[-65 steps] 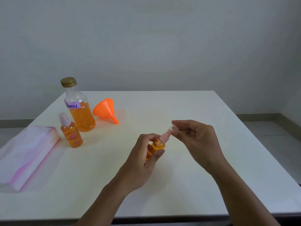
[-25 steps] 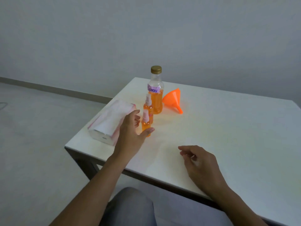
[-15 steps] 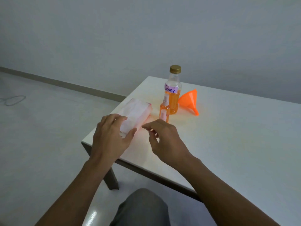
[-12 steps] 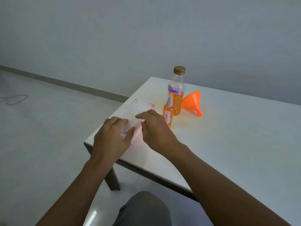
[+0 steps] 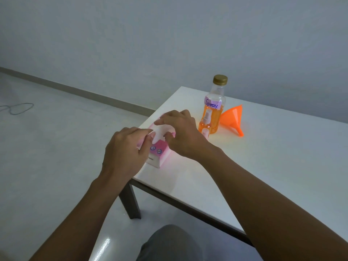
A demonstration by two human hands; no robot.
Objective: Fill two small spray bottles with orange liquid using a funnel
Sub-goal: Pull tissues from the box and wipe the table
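Observation:
Two small spray bottles of orange liquid stand together at the table's left end: one (image 5: 206,123) in front of the big bottle, the other (image 5: 205,132) mostly hidden behind my right hand. The big clear bottle (image 5: 214,102), gold cap on and labelled "Spray", is about half full of orange liquid. An orange funnel (image 5: 232,117) lies on its side just right of it. My left hand (image 5: 125,150) grips a pink and white tissue pack (image 5: 159,154). My right hand (image 5: 181,135) arches over the pack, pinching a white tissue (image 5: 158,134) that sticks up from it.
The white table (image 5: 273,166) has its left corner and edge right under my hands, with a dark leg (image 5: 130,202) below. Pale floor lies to the left, with a cable loop (image 5: 17,108) far off. My knee (image 5: 169,242) shows at the bottom.
Earlier my left hand set the second small bottle beside the first. Both hands then moved to the tissue pack, and a white tissue now stands up between my fingers.

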